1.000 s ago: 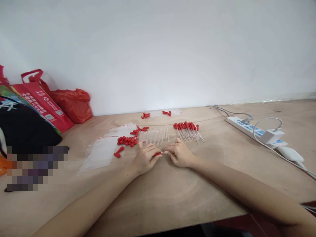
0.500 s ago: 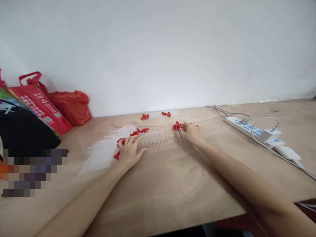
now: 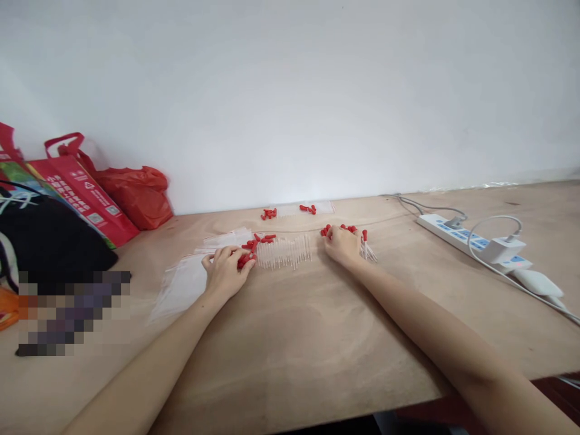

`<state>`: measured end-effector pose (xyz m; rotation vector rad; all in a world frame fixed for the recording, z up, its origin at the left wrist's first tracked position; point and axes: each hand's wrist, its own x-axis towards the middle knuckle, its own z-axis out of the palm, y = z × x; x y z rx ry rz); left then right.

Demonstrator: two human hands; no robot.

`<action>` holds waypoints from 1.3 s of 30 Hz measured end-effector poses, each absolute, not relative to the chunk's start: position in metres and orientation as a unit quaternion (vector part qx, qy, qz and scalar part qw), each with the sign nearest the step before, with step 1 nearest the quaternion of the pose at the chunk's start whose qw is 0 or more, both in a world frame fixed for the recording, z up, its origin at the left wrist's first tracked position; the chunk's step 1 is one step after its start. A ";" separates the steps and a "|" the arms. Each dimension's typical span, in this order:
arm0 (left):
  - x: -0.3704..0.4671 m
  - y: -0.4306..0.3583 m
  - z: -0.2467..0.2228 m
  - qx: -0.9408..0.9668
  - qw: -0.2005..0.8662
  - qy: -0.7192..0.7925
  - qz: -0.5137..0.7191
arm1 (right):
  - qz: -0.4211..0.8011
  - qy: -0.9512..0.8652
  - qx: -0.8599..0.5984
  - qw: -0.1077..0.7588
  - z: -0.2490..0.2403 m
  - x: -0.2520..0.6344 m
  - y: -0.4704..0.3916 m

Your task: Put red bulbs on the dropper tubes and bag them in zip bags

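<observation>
Over the left pile of red rubber bulbs (image 3: 245,260), my left hand (image 3: 226,269) curves with fingers apart, its thumb and fingertips around the bulbs. Thin clear tubes (image 3: 284,252) lie side by side in a row between my hands. My right hand (image 3: 342,243) rests on the tubes with red bulbs on their ends (image 3: 365,237); its fingers are bent together at the left end of that group, and what they pinch is hidden. Clear flat bags (image 3: 181,285) lie beneath and left of my left hand.
Near the wall lie more red bulbs (image 3: 269,213) and a clear bag with tubes (image 3: 319,208). A white power strip (image 3: 453,234) with plugs and cables is at right. Red bags (image 3: 140,193) and a black bag (image 3: 58,241) stand at left.
My left hand has drawn left and gathered round the red bulbs beside the tubes. My right hand has shifted left over the capped tubes, uncovering those at its right.
</observation>
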<state>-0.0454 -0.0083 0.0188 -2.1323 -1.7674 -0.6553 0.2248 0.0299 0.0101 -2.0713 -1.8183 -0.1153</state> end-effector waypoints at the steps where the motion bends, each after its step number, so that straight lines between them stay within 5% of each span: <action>1: -0.046 -0.007 0.019 -0.736 0.160 -0.618 -0.225 | -0.039 -0.658 -0.729 0.186 0.011 0.220 0.030; 18: -0.042 -0.008 0.020 -0.738 0.233 -0.578 -0.259 | 0.061 -0.642 -0.756 0.108 0.017 0.176 0.044; 25: -0.017 -0.032 0.023 -0.856 0.076 -0.437 -0.266 | 0.030 -0.671 -0.732 0.113 0.023 0.179 0.031; 30: -0.001 -0.047 0.020 -0.912 -0.026 -0.361 -0.194 | -0.009 -0.767 -0.612 0.192 0.015 0.213 -0.001; 39: 0.012 -0.040 0.005 -0.876 -0.004 -0.417 -0.241 | -0.023 -0.883 -0.382 0.271 -0.012 0.248 -0.037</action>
